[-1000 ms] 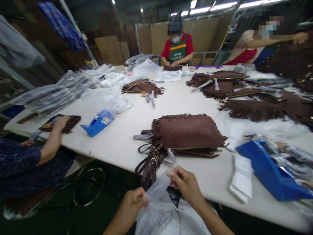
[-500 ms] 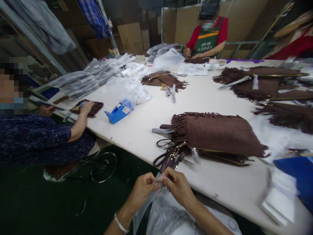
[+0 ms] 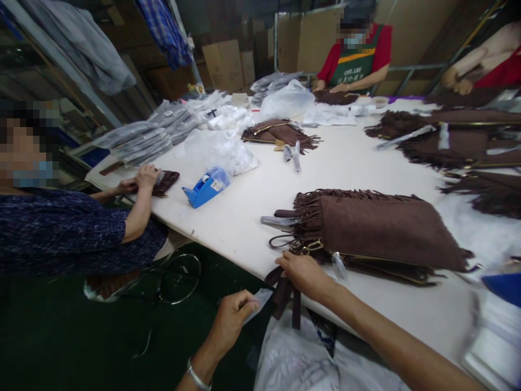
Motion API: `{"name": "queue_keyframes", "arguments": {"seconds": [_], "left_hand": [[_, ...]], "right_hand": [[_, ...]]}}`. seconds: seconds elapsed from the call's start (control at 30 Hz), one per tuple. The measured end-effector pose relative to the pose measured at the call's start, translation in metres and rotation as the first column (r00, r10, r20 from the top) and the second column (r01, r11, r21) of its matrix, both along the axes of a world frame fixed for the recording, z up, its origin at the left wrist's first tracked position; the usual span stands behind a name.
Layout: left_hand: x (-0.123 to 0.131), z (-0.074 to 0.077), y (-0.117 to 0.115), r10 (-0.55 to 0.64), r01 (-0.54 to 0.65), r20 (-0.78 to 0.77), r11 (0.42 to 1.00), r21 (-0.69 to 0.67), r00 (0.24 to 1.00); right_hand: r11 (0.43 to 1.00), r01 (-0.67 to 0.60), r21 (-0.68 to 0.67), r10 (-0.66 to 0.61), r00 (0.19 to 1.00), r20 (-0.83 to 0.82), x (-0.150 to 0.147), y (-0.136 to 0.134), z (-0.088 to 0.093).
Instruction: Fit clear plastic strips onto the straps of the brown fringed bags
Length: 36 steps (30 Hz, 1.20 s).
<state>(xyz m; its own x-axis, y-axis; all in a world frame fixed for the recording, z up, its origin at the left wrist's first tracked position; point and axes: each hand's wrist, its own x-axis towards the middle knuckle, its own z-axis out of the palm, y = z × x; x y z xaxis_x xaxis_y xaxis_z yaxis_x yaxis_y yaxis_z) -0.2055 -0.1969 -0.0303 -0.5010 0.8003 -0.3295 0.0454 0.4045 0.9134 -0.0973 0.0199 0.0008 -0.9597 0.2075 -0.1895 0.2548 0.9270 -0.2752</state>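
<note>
My left hand [image 3: 235, 319] is closed in a pinch on a clear plastic sleeve [image 3: 261, 302], just off the table's front edge. My right hand [image 3: 306, 275] is closed on the brown wrist straps [image 3: 285, 296] at the near left corner of a bag stack. Strap ends dangle below it over the edge, and the fingers hide part of them. The brown fringed bags [image 3: 378, 225] lie stacked flat, gold zips towards me. Fringe spreads along their far and left sides. A plastic-wrapped strap [image 3: 280, 221] sticks out to the left.
A blue tape dispenser [image 3: 207, 187] stands mid-table near a clear plastic bag [image 3: 220, 149]. More fringed bags [image 3: 468, 136] lie at the right and one pouch [image 3: 277, 130] further back. A co-worker's hands [image 3: 147, 176] work at the left edge; others work across the table.
My hands have moved apart. The left keeps the plastic sleeve and draws left; the right has gone up to the straps. The co-worker at left has both hands on a brown pouch.
</note>
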Motion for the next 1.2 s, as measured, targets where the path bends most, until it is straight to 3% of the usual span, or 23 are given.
{"name": "queue_keyframes", "arguments": {"seconds": [0.17,0.3,0.8,1.03,1.2], "left_hand": [[-0.005,0.007,0.002,-0.027,0.023,-0.120,0.999,-0.035,0.992],[-0.005,0.011,0.010,-0.042,0.032,-0.188,0.998,-0.055,0.981],[0.004,0.011,0.018,0.050,-0.059,-0.170,0.997,-0.051,0.984],[0.011,0.015,0.021,0.057,-0.074,-0.280,0.996,-0.052,0.958],[0.017,0.020,0.019,0.065,-0.099,-0.453,0.994,-0.053,0.889]], "right_hand": [[0.984,0.087,-0.158,-0.110,0.984,-0.140,0.008,0.003,0.012],[0.964,0.087,-0.253,-0.144,0.965,-0.217,0.019,0.001,0.025],[0.993,0.038,-0.109,-0.054,0.988,-0.146,0.027,0.000,0.030],[0.999,0.038,-0.020,-0.041,0.988,-0.150,0.027,-0.002,0.030],[1.000,0.012,-0.029,-0.016,0.988,-0.156,0.029,-0.002,0.029]]}}
